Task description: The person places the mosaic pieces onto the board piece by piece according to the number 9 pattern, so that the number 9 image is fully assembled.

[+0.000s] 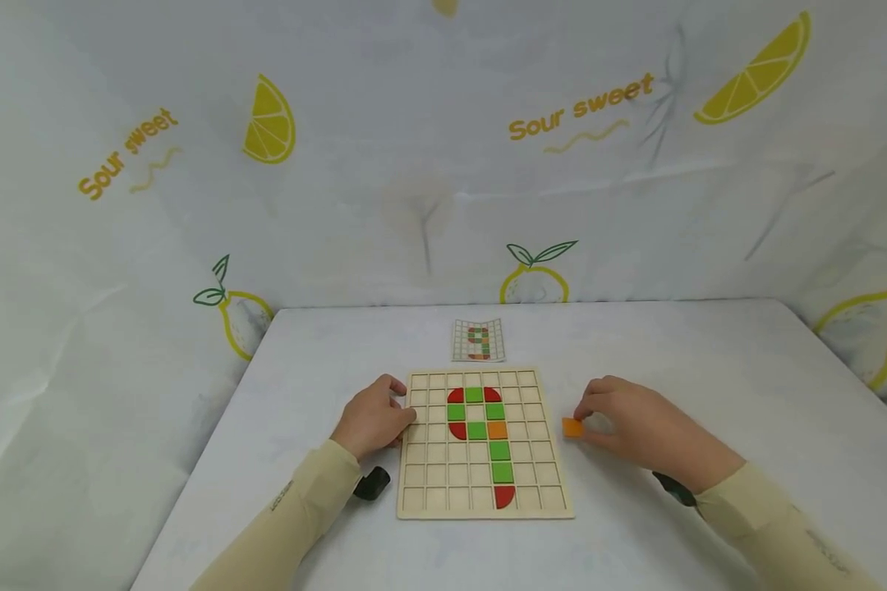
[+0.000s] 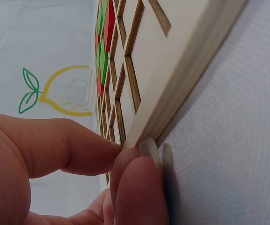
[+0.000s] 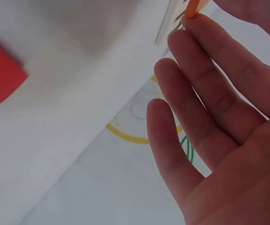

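A square wooden grid board [image 1: 416, 453] lies flat on the table, with red, green and orange tiles set in some cells in a shape like a 9. My left hand [image 1: 373, 417] grips the board's left edge between thumb and fingers; the left wrist view shows the thumb on top of the rim [image 2: 172, 79]. Just off the board's right side, my right hand [image 1: 624, 414] pinches a square orange tile [image 1: 572, 428] by its edges. In the right wrist view only a sliver of the orange tile [image 3: 193, 8] shows at the fingertips.
Behind the board lies a creased pattern card [image 1: 461, 345] with a similar coloured figure. A blurred red piece [image 3: 3, 72] shows on the table in the right wrist view. White cloth [image 1: 362, 205] printed with lemons hangs behind the table [image 1: 325, 345].
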### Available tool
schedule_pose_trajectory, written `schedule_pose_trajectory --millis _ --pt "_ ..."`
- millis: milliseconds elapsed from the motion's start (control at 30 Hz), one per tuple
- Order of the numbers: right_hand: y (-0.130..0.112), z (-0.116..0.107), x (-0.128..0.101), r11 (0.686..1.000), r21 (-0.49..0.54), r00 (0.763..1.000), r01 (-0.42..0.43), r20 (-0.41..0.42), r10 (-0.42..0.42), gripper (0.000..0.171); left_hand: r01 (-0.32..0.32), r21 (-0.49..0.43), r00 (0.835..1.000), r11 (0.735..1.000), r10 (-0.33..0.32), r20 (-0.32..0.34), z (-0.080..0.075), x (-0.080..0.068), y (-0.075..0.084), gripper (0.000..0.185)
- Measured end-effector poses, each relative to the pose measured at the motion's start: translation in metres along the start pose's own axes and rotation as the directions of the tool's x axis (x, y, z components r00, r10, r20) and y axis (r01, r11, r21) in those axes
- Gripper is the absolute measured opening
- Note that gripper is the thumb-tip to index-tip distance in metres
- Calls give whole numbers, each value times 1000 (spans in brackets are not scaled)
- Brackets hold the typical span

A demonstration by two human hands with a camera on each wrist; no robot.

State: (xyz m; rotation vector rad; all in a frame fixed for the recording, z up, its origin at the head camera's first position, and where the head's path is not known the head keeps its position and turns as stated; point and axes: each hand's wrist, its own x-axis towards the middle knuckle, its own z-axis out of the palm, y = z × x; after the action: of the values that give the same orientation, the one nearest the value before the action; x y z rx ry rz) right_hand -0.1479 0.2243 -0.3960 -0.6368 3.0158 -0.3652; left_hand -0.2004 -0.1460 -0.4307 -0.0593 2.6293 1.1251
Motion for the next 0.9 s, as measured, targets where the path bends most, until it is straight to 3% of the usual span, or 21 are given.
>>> schedule_pose_trajectory --millis 300,733,900 --pt "-28 3 13 999 6 998 -33 54 33 15 -6 7 1000 1000 6 6 -1 0 -1 38" --pt "-70 14 22 992 -3 992 124 8 -124 9 3 13 1000 1000 -3 20 -1 4 1 38" --pt "-88 20 22 983 -11 982 185 31 -185 9 5 20 1000 1000 -5 18 -2 5 0 38"
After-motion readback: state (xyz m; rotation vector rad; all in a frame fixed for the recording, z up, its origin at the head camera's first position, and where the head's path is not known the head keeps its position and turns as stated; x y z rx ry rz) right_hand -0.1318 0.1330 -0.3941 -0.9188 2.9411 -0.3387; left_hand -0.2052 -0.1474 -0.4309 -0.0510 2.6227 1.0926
